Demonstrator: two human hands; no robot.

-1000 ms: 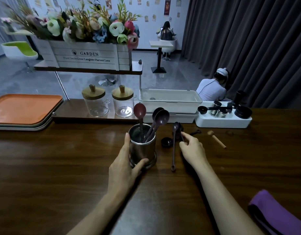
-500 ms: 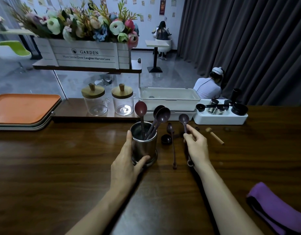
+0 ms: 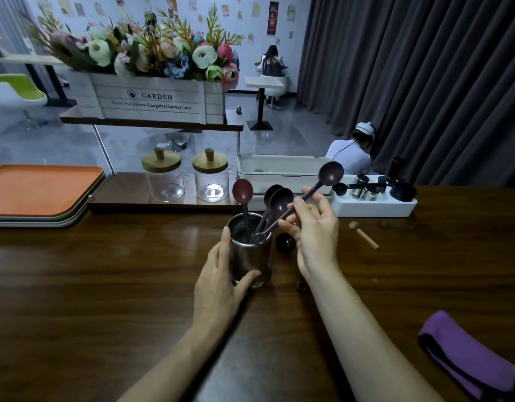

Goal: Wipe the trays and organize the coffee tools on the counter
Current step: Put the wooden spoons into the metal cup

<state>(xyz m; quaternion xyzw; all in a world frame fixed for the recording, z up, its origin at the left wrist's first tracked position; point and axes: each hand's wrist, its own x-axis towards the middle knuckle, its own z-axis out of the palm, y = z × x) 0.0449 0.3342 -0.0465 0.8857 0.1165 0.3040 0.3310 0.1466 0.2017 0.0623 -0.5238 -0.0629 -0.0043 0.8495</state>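
While the left hand (image 3: 218,281) wraps the shiny metal cup (image 3: 248,255), the grip of the right hand (image 3: 317,232) pinches a dark purple spoon (image 3: 330,173) by its handle; it looks light and stiff.

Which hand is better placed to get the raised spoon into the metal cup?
Right: the right hand pinches the spoon, handle end at the metal cup; the left hand grips it.

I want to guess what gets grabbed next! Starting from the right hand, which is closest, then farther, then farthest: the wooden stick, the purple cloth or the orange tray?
1. Wooden stick, just to the right of the right hand.
2. Purple cloth, lower down on the near right.
3. Orange tray, far off on the left.
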